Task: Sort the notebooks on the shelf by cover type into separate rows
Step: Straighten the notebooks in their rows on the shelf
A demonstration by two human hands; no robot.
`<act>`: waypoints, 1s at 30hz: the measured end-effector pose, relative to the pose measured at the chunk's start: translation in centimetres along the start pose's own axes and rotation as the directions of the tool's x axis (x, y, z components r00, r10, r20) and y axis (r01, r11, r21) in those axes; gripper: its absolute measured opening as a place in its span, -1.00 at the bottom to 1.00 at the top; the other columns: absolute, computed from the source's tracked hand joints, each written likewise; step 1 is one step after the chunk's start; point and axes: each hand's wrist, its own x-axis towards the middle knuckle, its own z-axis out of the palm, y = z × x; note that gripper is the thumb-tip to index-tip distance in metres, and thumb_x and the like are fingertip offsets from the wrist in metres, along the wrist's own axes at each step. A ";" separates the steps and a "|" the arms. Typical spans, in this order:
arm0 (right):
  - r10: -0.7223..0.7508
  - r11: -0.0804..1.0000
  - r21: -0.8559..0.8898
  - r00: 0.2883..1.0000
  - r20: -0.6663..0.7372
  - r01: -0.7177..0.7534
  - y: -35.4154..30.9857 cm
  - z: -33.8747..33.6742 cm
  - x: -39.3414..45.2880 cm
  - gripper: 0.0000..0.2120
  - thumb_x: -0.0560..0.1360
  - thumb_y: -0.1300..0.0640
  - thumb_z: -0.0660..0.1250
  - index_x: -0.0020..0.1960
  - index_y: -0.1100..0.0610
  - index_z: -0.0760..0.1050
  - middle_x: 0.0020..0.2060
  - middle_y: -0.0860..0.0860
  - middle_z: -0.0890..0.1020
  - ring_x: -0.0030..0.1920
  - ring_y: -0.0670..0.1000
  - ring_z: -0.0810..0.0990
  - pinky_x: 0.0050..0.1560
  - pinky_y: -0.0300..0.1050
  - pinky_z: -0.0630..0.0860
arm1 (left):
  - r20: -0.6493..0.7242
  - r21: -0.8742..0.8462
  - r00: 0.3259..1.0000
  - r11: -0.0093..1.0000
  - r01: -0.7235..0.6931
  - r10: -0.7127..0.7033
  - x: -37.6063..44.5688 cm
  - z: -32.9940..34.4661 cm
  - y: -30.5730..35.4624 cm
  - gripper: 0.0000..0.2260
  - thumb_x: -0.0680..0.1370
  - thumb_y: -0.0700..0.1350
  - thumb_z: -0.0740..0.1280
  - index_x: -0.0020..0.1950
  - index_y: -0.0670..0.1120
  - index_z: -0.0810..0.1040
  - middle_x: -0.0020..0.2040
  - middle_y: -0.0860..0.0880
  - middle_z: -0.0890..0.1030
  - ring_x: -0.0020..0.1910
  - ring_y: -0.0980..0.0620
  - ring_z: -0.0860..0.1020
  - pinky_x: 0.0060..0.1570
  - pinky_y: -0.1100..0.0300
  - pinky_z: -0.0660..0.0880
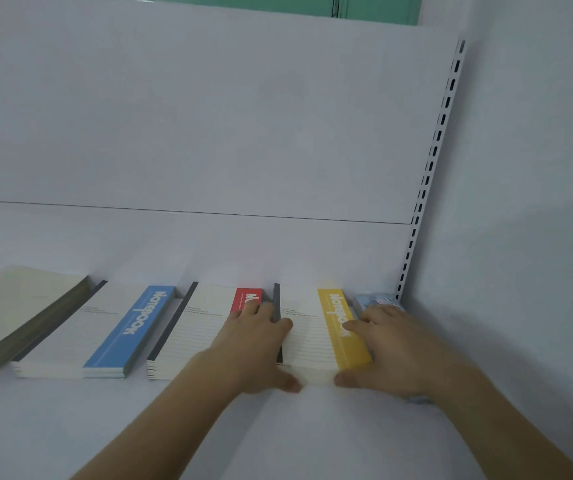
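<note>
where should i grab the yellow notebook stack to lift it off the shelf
Grip the yellow notebook stack by its two long side edges near the open front end, coming from the front. It lies flat against neighbours, so the front is the free side. The left hand and right hand already flank it there.
</note>
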 end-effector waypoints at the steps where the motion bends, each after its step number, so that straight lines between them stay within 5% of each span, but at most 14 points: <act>1: -0.006 1.000 0.015 0.998 -0.055 0.006 -0.3 -0.2 -0.2 -0.11 0.30 -0.57 0.11 0.50 -0.12 0.26 0.34 -0.11 0.37 0.42 -0.01 0.24 0.42 -0.11 0.19 | -0.042 -0.035 0.999 0.999 0.003 -0.005 -0.4 -0.3 -0.3 -0.20 0.37 0.44 0.33 0.49 0.07 0.28 0.36 -0.01 0.34 0.38 -0.06 0.25 0.38 0.02 0.25; 5: -0.015 0.995 0.093 0.966 -0.257 0.040 -2.8 0.1 0.1 -0.24 0.43 -0.46 -0.05 0.48 -0.07 0.30 0.45 -0.06 0.31 0.51 0.02 0.17 0.47 -0.04 0.21 | -0.293 -0.252 0.946 0.965 0.066 -0.141 -2.5 -1.3 -2.2 -0.41 0.53 0.35 0.22 0.49 0.10 0.32 0.42 0.10 0.37 0.39 0.06 0.32 0.37 0.14 0.29; 11: -0.082 0.984 0.130 0.956 -0.281 0.122 -9.8 0.5 1.4 -0.33 0.54 -0.38 -0.04 0.54 -0.07 0.18 0.55 -0.06 0.16 0.57 0.01 0.02 0.49 -0.15 -0.06 | -0.477 -0.358 0.826 0.925 0.129 -0.300 -7.6 -0.9 -7.3 -0.78 0.63 -0.02 0.26 0.24 -0.01 0.57 0.21 0.06 0.58 0.17 0.01 0.55 0.14 0.11 0.47; 13: -0.109 0.980 0.130 0.956 -0.272 0.149 -12.5 -0.2 2.0 -0.28 0.50 -0.40 -0.10 0.53 -0.05 0.20 0.53 -0.05 0.20 0.56 0.01 0.04 0.52 -0.11 0.00 | -0.528 -0.333 0.797 0.935 0.125 -0.295 -9.7 -0.4 -9.7 -0.82 0.60 -0.07 0.26 0.12 -0.05 0.61 0.07 0.02 0.63 0.02 -0.05 0.60 -0.03 0.08 0.52; 17: -0.090 0.985 0.112 0.945 -0.315 0.132 -18.9 -1.0 3.1 -0.26 0.48 -0.40 -0.09 0.47 0.00 0.35 0.47 -0.01 0.35 0.53 0.05 0.17 0.53 -0.02 0.09 | -0.547 -0.342 0.764 0.924 0.170 -0.343 -14.3 -0.3 -14.7 -0.82 0.59 -0.07 0.31 0.16 -0.04 0.61 0.06 0.03 0.64 0.00 -0.05 0.60 -0.04 0.10 0.51; 22: -0.094 0.974 0.171 0.956 -0.278 0.146 -29.8 -2.1 3.8 -0.31 0.55 -0.38 -0.04 0.58 -0.06 0.10 0.57 -0.09 0.08 0.57 -0.05 -0.05 0.50 -0.17 -0.07 | -0.529 -0.323 0.771 0.924 0.204 -0.355 -21.2 -0.3 -22.4 -0.76 0.60 -0.05 0.30 0.24 -0.04 0.57 0.12 0.02 0.62 0.09 -0.05 0.58 0.08 0.05 0.52; 30: -0.134 0.953 0.220 0.943 -0.304 0.206 -48.7 -2.7 7.4 -0.23 0.50 -0.42 -0.16 0.57 -0.03 0.11 0.55 -0.05 0.17 0.56 -0.01 0.04 0.52 -0.10 0.01 | -0.486 -0.307 0.760 0.899 0.313 -0.431 -32.0 0.8 -35.9 -0.67 0.61 0.04 0.29 0.35 0.00 0.52 0.25 0.06 0.58 0.23 0.01 0.53 0.23 0.08 0.49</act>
